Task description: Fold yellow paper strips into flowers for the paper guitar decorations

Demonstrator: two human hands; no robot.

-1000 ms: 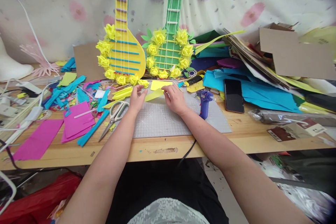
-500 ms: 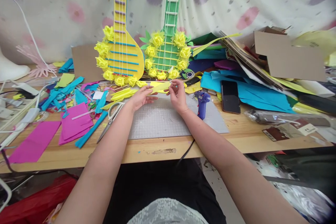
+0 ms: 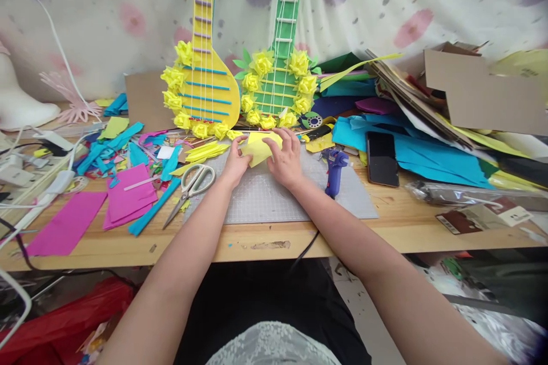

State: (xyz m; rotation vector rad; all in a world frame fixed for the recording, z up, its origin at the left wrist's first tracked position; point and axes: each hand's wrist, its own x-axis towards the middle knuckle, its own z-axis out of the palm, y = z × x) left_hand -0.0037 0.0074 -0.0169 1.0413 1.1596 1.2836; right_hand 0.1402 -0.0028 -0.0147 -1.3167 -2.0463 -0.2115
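A piece of yellow crepe paper (image 3: pixel 258 149) is stretched between my two hands over the grey cutting mat (image 3: pixel 261 199). My left hand (image 3: pixel 236 164) pinches its left edge. At the right edge, my right hand (image 3: pixel 286 158) grips the paper with curled fingers. Scissors (image 3: pixel 197 181) with pale handles lie left of my left forearm, blades toward the table edge. To the right of my right hand a blue glue gun (image 3: pixel 334 170) stands on the mat. Yellow paper strips (image 3: pixel 206 151) lie just left of my left hand.
Behind the mat stand a yellow paper guitar (image 3: pixel 214 88) and a green paper guitar (image 3: pixel 280 88), both trimmed with yellow paper flowers. Magenta sheets (image 3: pixel 131 194) and coloured scraps cover the left side. A phone (image 3: pixel 382 158), blue paper (image 3: pixel 432 154) and cardboard (image 3: pixel 475 91) are at right.
The yellow paper, seen nearly edge-on before, now shows its broad face to me. My hands have turned it, and the right fingers now reach over it. The view has shifted slightly.
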